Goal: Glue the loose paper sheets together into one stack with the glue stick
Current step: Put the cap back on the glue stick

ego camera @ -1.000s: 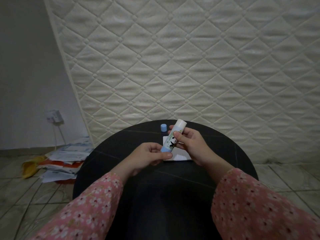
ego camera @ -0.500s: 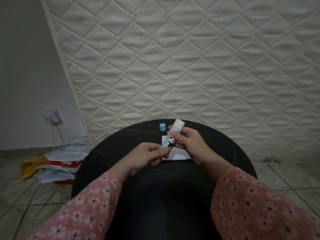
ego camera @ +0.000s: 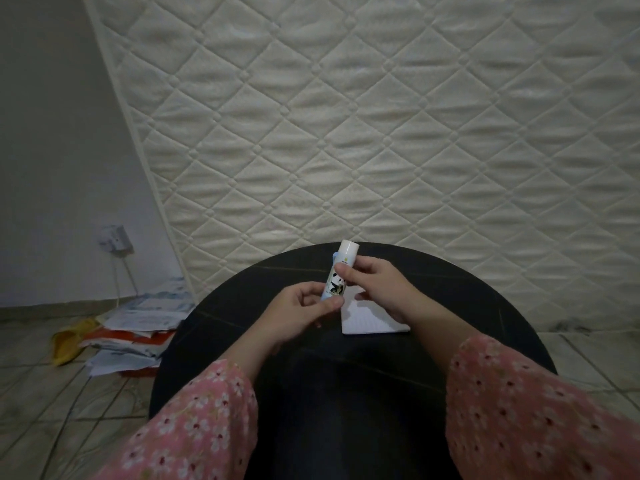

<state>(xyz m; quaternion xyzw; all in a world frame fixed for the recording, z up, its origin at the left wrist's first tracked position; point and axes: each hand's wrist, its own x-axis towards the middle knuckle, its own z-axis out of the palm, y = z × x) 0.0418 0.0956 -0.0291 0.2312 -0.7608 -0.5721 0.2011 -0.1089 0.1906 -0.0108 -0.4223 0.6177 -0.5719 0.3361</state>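
Observation:
A white glue stick (ego camera: pixel 341 268) with a panda print and a blue base is held almost upright above the round black table (ego camera: pixel 242 317), its cap off. My right hand (ego camera: pixel 377 289) pinches its body. My left hand (ego camera: pixel 304 311) grips its blue bottom end with thumb and fingers. A small stack of white paper sheets (ego camera: pixel 370 322) lies flat on the table just under my right hand, partly hidden by it. The blue cap (ego camera: pixel 335 255) stands behind the stick, mostly hidden.
A quilted white mattress (ego camera: pixel 381 133) leans upright right behind the table. On the tiled floor at the left lies a pile of papers (ego camera: pixel 135 327) with a yellow object (ego camera: pixel 67 344). A wall socket with a cable (ego camera: pixel 116 239) sits low on the left wall.
The view shifted slightly, and the glue stick now stands in front of the blue cap. Both hands keep their hold on the stick; the left fingers have shifted at its base.

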